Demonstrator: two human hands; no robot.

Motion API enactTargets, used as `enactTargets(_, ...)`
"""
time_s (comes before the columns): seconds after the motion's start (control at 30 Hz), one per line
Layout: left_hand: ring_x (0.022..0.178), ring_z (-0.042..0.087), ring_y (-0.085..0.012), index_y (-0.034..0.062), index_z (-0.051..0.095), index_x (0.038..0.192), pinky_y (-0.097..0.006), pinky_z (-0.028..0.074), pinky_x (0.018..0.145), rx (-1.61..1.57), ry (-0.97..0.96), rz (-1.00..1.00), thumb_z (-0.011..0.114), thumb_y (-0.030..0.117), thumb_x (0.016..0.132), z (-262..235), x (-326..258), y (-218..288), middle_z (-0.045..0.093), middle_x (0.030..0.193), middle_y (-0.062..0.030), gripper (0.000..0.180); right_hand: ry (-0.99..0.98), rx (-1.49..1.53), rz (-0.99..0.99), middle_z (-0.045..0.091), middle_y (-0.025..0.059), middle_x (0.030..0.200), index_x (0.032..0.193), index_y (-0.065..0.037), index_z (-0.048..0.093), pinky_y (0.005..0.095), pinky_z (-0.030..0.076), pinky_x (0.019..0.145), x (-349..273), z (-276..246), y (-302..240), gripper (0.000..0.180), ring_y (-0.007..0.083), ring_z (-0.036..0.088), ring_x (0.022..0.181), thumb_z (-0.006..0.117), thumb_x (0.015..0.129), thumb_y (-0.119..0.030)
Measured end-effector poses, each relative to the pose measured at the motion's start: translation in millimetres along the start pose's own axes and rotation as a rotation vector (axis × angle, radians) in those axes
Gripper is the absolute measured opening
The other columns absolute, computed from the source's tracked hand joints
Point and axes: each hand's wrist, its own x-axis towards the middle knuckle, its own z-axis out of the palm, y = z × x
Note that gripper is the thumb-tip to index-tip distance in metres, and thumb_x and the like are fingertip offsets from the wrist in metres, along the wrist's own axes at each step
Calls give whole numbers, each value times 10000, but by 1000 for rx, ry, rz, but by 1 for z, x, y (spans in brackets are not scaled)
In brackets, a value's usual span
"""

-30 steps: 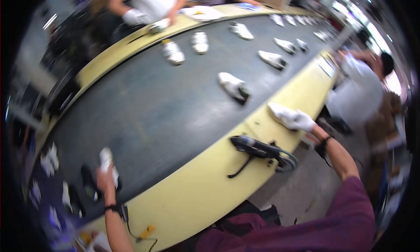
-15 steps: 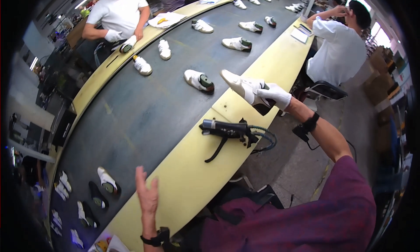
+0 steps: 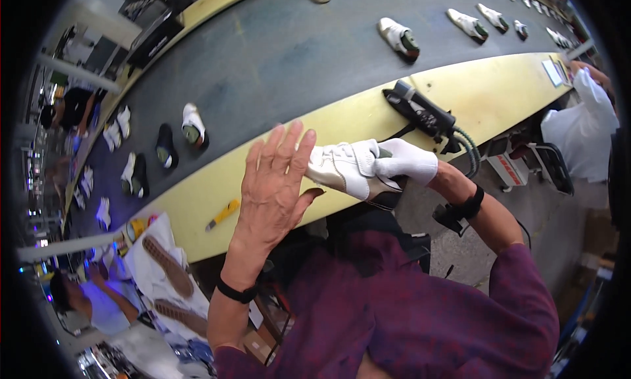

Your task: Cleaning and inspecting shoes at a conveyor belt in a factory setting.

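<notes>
A white lace-up shoe (image 3: pixel 342 166) with a dark heel is held in front of me by my right hand (image 3: pixel 411 163). That hand wears a white glove and grips the shoe at its heel end and opening. My bare left hand (image 3: pixel 273 182) is raised with its fingers spread and holds nothing. It sits at the toe end and covers the shoe's tip, so I cannot tell whether it touches. Below it on the cream ledge (image 3: pixel 315 130) lies a yellow-handled cutter (image 3: pixel 223 214). Beyond the shoe rests a black handheld tool (image 3: pixel 420 109) with a ribbed hose.
A dark conveyor belt (image 3: pixel 263 70) curves past the ledge, carrying several white shoes (image 3: pixel 399 38). At left, brown soles (image 3: pixel 167 266) lie on white cloth. One co-worker in white (image 3: pixel 582 129) sits at right; another (image 3: pixel 105 300) is at lower left. A black chair (image 3: pixel 552 168) stands near the right one.
My view has swung down and left. My right hand has brought the shoe in from the right, close to my body. My left hand has risen to the shoe's toe.
</notes>
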Motion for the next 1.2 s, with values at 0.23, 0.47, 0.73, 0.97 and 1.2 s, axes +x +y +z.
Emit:
enactTargets(0.23,1018,626,-338,32,617,1411,-459,504,868,-172,-188,-153,822,115,733,61,-90,-12,677,1099,-122,713,-79,-240,122,750,124,1163,1333,45,691,317,539,934,53,32,11,599,174,677,1048,730,970,-430)
enactTargets(0.47,1087,620,-337,62,665,1341,-452,486,910,-285,-92,-329,765,60,755,122,-122,-39,674,1147,-129,595,125,-445,94,759,220,1147,1349,74,658,362,576,906,70,58,52,581,261,740,987,706,924,-320)
enactTargets(0.73,1170,603,-302,119,678,1345,-447,501,988,-211,-108,-161,767,-15,783,130,-107,-69,670,1207,-90,584,399,-1016,-463,659,184,982,1113,-72,667,477,555,794,65,108,50,282,403,672,903,760,882,-203)
enactTargets(0.97,1123,635,-304,133,641,1344,-436,584,919,-105,-269,-134,744,-8,821,135,-89,-69,683,1166,-74,551,196,-1521,-694,629,146,853,898,-36,628,475,543,723,74,93,52,135,361,667,788,672,870,-160)
enactTargets(1.2,1135,641,-318,146,642,1363,-440,586,956,-136,-254,-77,697,0,853,136,-93,-80,692,1184,-76,533,254,-1156,-390,662,149,768,863,-6,647,429,565,622,109,68,40,203,323,698,658,616,935,-194)
